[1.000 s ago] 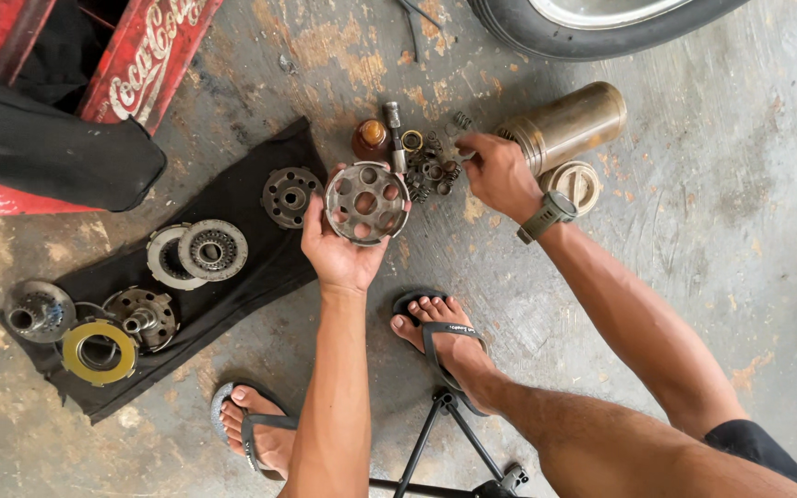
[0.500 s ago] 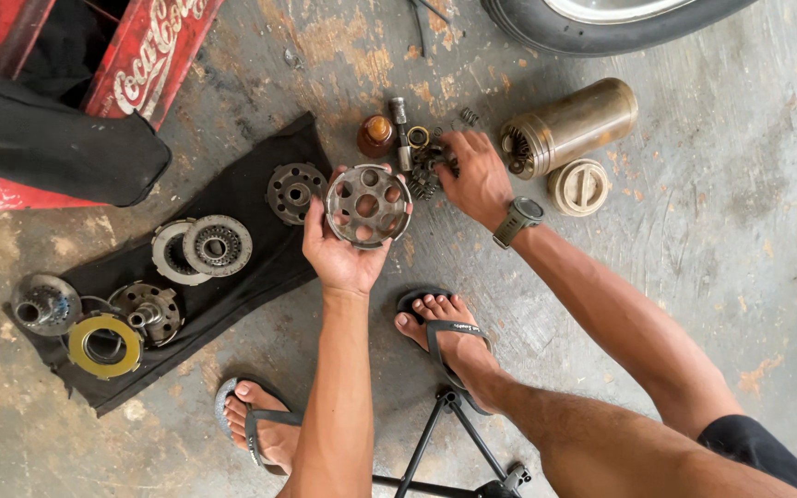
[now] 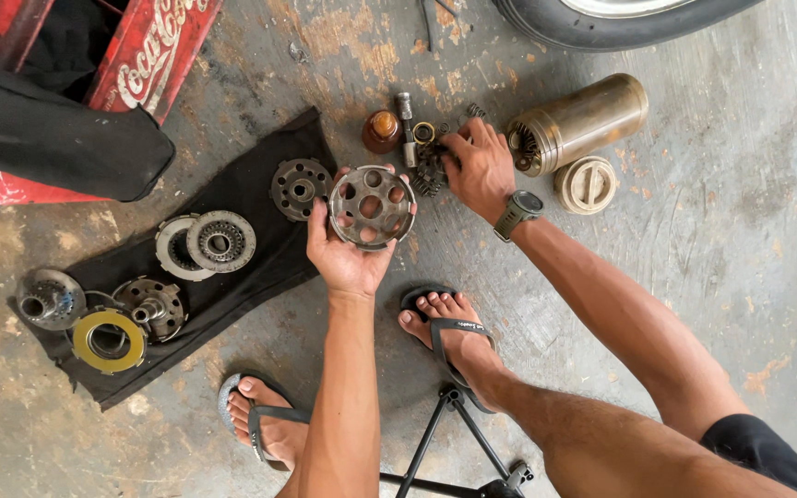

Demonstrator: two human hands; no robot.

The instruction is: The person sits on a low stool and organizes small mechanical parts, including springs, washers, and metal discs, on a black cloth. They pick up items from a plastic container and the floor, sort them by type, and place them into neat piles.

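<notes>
Both hands unchanged: left hand (image 3: 348, 249) gripping drum (image 3: 371, 207), right hand (image 3: 478, 166) fingering gears (image 3: 429, 168).

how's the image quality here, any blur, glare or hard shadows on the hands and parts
Head view: lighting is soft and even, with only faint shadows under the arms and feet. The left hand and its round holed metal part are sharp; the right hand over the small parts shows at most slight softness. Mild sheen, no harsh glare, on the brass cylinder. The tyre is cut off at the top edge.

Round holed metal hub (image 3: 371, 207) held face-up; small greasy springs (image 3: 429, 172) on floor
</notes>
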